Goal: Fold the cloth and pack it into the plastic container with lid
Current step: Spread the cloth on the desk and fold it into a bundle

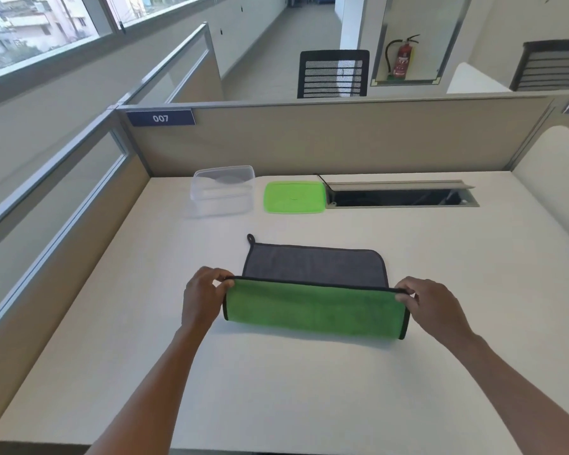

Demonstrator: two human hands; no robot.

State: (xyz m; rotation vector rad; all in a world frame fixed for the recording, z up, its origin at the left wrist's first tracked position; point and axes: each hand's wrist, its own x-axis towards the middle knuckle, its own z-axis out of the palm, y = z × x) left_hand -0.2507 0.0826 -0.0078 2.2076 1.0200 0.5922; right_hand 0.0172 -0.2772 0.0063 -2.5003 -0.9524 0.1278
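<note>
Cloth [314, 310] lies in the middle of the table [309, 389], green side rolled up over the grey side. The left hand [202, 298] pinches the near edge at its left corner, and the right hand [431, 307] pinches it at the right corner. The clear container [223, 192] and its green lid [294, 197] sit far away, side by side. If one hand goes faster, the fold may end up crooked. If a corner slips, the cloth could flop back open.

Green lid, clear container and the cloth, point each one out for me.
green lid [294, 197], head view, middle of its top.
clear container [223, 201], head view, front wall.
cloth [314, 311], head view, green folded-over face.
</note>
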